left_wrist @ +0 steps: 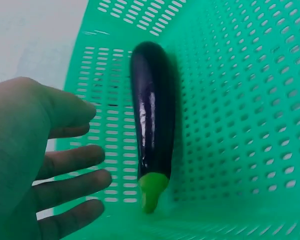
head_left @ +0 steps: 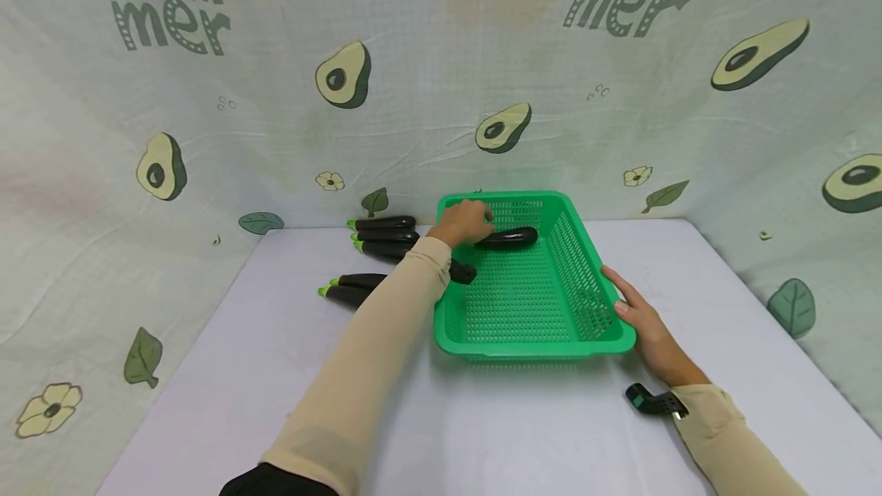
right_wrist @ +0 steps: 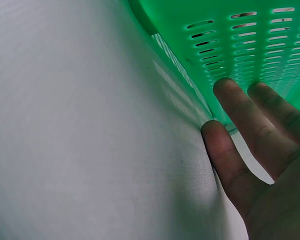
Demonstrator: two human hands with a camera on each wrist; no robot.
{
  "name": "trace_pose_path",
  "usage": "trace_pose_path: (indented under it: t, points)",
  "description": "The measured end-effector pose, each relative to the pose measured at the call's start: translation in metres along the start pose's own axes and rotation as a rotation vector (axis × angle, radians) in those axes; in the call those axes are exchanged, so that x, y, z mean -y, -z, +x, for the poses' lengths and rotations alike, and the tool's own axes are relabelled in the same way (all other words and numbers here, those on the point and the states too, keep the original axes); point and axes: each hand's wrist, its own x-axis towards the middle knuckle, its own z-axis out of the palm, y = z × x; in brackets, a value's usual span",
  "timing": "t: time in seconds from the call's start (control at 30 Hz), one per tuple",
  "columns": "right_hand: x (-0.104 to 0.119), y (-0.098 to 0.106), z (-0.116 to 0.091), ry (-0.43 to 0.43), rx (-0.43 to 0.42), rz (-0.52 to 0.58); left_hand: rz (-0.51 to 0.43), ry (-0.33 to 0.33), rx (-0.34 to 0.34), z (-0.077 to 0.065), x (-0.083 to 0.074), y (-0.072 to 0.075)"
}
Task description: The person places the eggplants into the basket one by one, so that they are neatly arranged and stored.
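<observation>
A green plastic basket (head_left: 530, 349) with slotted walls stands on the white table. One dark purple eggplant (head_left: 513, 239) lies inside by the far wall, its green stem end (left_wrist: 154, 190) showing in the left wrist view. My left hand (head_left: 465, 222) is over the basket's far left part, beside that eggplant. Its fingers (left_wrist: 77, 156) are spread apart from the eggplant with nothing between them. At the right side, my right hand (head_left: 651, 331) holds the basket's rim, thumb at the rim and fingers (right_wrist: 245, 107) against the outer wall.
Left of the basket, several more eggplants (head_left: 382, 223) lie in two groups on the table (head_left: 276, 373), partly hidden by my left sleeve. A cloth (head_left: 413, 21) printed with avocados and leaves hangs behind and at both sides. Black wrist devices (head_left: 651, 401) sit on both wrists.
</observation>
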Motion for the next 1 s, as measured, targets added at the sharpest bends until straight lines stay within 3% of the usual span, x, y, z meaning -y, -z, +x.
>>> trace_pose_path:
  t: [0.13,0.37,0.7,1.0]
  points:
    - [-0.001,0.0,0.0,-0.013,-0.003,-0.013,0.0,-0.06,-0.002,-0.004,0.003,0.01]
    - [-0.001,0.001,-0.001,-0.02,0.009,-0.005,-0.161,-0.125,-0.033,-0.018,0.011,0.027]
    - [0.002,0.0,0.0,0.027,0.058,0.019,-0.204,-0.165,-0.148,-0.059,0.032,0.043]
    - [0.005,0.003,0.002,0.062,0.074,0.044,-0.237,-0.16,-0.235,-0.094,0.049,0.039]
